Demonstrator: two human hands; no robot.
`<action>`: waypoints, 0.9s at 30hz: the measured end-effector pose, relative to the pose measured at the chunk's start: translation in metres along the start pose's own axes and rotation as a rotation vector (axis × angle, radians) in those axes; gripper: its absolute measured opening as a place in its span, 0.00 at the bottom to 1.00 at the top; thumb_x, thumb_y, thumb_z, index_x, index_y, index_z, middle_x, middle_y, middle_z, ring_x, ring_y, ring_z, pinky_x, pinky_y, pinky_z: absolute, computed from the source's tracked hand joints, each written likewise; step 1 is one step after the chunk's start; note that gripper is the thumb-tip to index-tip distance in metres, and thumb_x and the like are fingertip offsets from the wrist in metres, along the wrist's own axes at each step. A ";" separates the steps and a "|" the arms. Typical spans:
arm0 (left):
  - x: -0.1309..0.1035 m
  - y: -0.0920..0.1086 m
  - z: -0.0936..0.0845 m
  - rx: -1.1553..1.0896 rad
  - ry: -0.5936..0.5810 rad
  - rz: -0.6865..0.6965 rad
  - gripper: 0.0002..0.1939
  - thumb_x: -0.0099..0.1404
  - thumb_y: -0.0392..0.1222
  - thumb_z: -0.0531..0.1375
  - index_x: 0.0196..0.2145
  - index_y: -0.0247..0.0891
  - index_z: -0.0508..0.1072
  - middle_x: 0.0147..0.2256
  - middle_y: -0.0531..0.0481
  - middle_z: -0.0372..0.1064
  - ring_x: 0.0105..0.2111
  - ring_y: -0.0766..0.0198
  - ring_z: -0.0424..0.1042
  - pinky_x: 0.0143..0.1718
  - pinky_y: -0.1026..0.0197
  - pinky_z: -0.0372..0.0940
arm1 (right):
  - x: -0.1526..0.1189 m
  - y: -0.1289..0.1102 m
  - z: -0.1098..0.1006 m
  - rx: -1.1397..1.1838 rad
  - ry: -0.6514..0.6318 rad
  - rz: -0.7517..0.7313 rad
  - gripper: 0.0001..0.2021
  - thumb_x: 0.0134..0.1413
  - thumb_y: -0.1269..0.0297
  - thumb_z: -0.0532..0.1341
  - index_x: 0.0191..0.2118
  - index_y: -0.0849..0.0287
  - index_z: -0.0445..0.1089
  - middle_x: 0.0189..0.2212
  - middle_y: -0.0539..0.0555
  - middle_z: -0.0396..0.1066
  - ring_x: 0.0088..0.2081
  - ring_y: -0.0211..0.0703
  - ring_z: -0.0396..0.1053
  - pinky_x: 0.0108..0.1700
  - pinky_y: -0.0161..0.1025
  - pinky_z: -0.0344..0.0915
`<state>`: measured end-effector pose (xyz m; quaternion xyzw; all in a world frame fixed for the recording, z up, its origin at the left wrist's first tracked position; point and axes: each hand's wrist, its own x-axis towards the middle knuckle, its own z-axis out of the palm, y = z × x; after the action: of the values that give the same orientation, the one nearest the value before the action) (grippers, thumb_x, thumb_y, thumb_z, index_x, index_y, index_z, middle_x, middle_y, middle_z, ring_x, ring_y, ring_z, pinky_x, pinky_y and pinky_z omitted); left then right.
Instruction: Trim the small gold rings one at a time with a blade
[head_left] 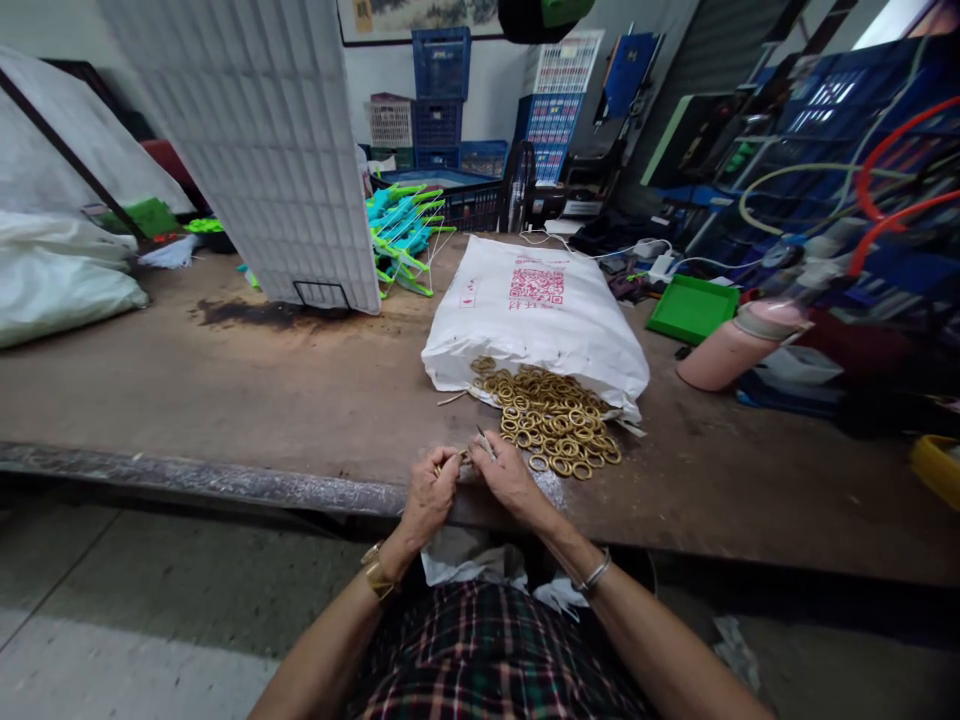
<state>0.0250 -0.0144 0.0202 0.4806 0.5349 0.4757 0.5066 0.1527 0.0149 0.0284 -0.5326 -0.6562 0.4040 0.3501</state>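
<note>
Pinching round brass ring [444, 464], left hand [429, 497]

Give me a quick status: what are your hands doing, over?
Left hand pinching a gold ring. Right hand holding a thin metal tool close to it. Ring pile spilling from white sack just ahead. Nothing between hands and pile.

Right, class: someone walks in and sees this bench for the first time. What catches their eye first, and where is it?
Probably the heap of gold rings spilling from the white sack at mid-table. Just in front, at the table's near edge, the left hand and right hand meet, pinching something small. Further back on the left stands a tall white grid panel.
</note>
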 end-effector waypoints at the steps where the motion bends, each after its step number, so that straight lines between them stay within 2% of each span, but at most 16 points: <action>1: -0.001 0.000 0.000 0.027 -0.006 0.047 0.13 0.57 0.50 0.55 0.27 0.36 0.69 0.15 0.58 0.57 0.14 0.74 0.54 0.16 0.69 0.51 | 0.000 -0.001 -0.001 0.015 -0.018 0.018 0.10 0.51 0.58 0.49 0.24 0.57 0.56 0.18 0.43 0.54 0.22 0.33 0.53 0.25 0.32 0.50; 3: -0.002 0.000 0.000 0.024 -0.026 0.054 0.13 0.57 0.50 0.55 0.27 0.36 0.69 0.15 0.58 0.57 0.14 0.74 0.54 0.16 0.69 0.51 | 0.001 -0.001 -0.002 0.018 -0.031 0.038 0.12 0.50 0.58 0.49 0.21 0.57 0.55 0.17 0.43 0.53 0.22 0.33 0.52 0.25 0.31 0.49; 8: -0.003 0.001 0.003 -0.198 -0.124 -0.222 0.15 0.55 0.52 0.57 0.31 0.37 0.65 0.18 0.58 0.58 0.13 0.75 0.55 0.13 0.71 0.50 | 0.002 0.004 -0.001 -0.006 -0.019 0.049 0.11 0.49 0.59 0.51 0.21 0.58 0.56 0.17 0.43 0.52 0.22 0.32 0.51 0.25 0.31 0.48; 11: -0.002 0.003 0.003 -0.310 -0.172 -0.281 0.15 0.54 0.51 0.58 0.31 0.37 0.63 0.19 0.58 0.59 0.13 0.76 0.56 0.12 0.73 0.49 | 0.002 0.006 0.000 0.002 -0.022 0.025 0.11 0.49 0.59 0.50 0.22 0.58 0.56 0.18 0.43 0.53 0.23 0.32 0.52 0.26 0.31 0.50; 16: -0.003 0.005 0.003 -0.407 -0.207 -0.309 0.15 0.54 0.51 0.59 0.29 0.37 0.62 0.19 0.58 0.58 0.14 0.77 0.56 0.12 0.74 0.48 | 0.002 0.007 -0.003 0.047 -0.044 0.018 0.10 0.50 0.61 0.49 0.23 0.59 0.58 0.18 0.43 0.56 0.22 0.32 0.55 0.27 0.31 0.52; 23: -0.004 0.002 0.002 -0.443 -0.237 -0.278 0.16 0.53 0.52 0.59 0.29 0.37 0.63 0.20 0.58 0.59 0.14 0.76 0.56 0.13 0.73 0.49 | 0.002 0.008 -0.005 0.094 -0.047 0.006 0.10 0.50 0.63 0.49 0.21 0.58 0.58 0.17 0.44 0.58 0.22 0.33 0.56 0.27 0.31 0.53; 27: -0.004 0.004 0.002 -0.399 -0.198 -0.261 0.16 0.54 0.53 0.59 0.29 0.37 0.62 0.21 0.58 0.59 0.15 0.76 0.57 0.13 0.73 0.49 | -0.001 0.010 -0.005 -0.099 0.022 0.000 0.10 0.51 0.64 0.48 0.24 0.58 0.60 0.19 0.46 0.60 0.23 0.34 0.58 0.28 0.31 0.53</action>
<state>0.0269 -0.0184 0.0244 0.3424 0.4359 0.4531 0.6982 0.1620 0.0161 0.0212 -0.5536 -0.6716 0.3650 0.3306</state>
